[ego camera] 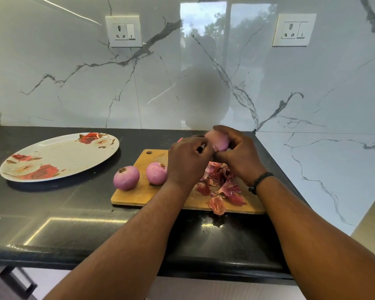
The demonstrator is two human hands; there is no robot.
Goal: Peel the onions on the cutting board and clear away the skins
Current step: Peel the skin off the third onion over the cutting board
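Above the far end of the wooden cutting board (139, 195), both hands hold one pink onion (219, 140). My right hand (238, 154) wraps it from the right. My left hand (187, 161) pinches at its near side with the fingertips. Two peeled pink onions rest at the board's left end, one (126, 177) on the corner and the other (156, 173) partly behind my left hand. A heap of red-purple skins (221, 187) lies on the board's right half, and one piece hangs over the front edge.
A large oval plate with a rose print (59, 156) sits on the black counter (74, 213) to the left of the board. The marble wall stands close behind and on the right. A drawer handle (17, 280) shows below the counter's front edge.
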